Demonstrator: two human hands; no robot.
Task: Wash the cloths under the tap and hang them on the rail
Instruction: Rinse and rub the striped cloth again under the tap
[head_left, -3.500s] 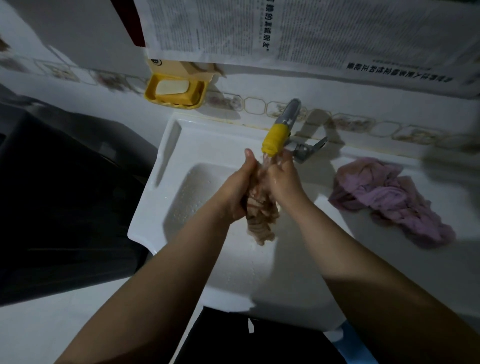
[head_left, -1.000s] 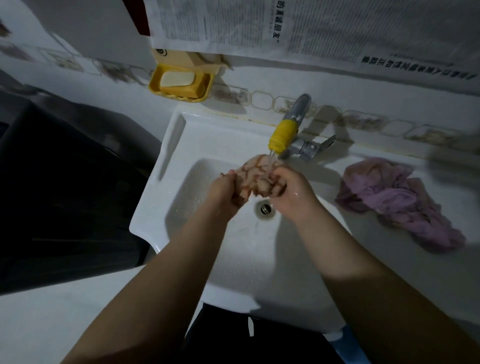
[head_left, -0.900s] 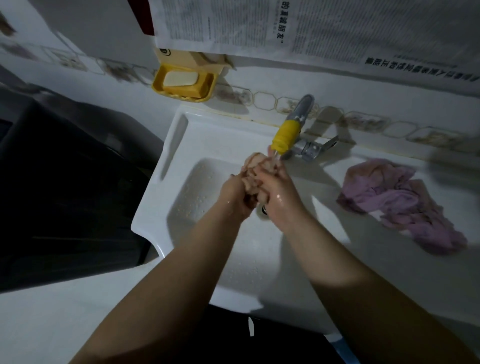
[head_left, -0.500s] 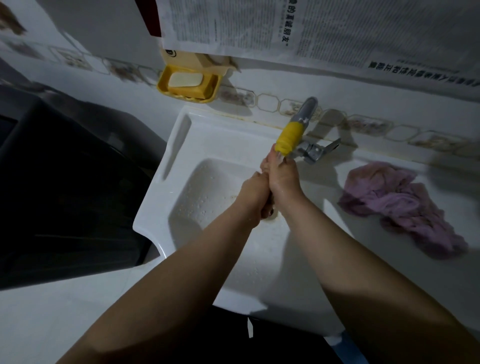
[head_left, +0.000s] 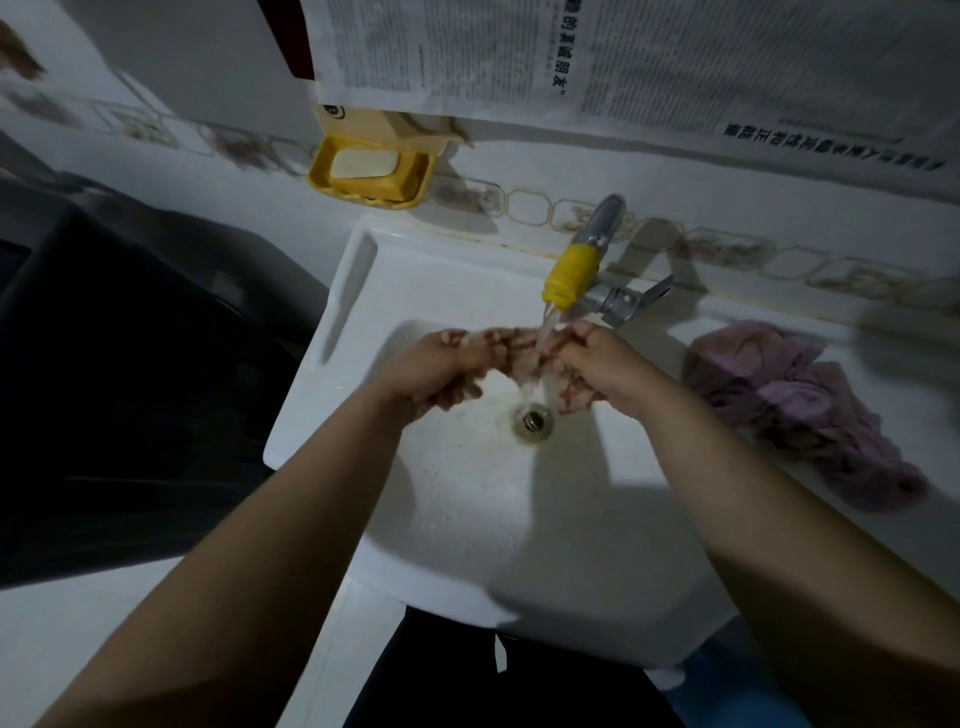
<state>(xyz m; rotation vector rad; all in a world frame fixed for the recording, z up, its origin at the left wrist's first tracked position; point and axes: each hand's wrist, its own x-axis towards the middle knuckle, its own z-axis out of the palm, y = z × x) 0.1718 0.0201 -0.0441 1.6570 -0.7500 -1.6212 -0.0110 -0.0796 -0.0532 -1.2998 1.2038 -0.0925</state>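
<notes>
The pale cloth is stretched between the left hand and right hand, fingers curled tight around each end, right under the yellow-tipped tap so the stream rinses its middle over the sink. A pink cloth waits on the ledge.

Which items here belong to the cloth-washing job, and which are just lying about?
Job:
- patterned cloth, held by left hand and right hand
- tap, running
- sink
- pink cloth, waiting beside the sink

Lying about:
- soap dish
- newspaper on the wall
</notes>
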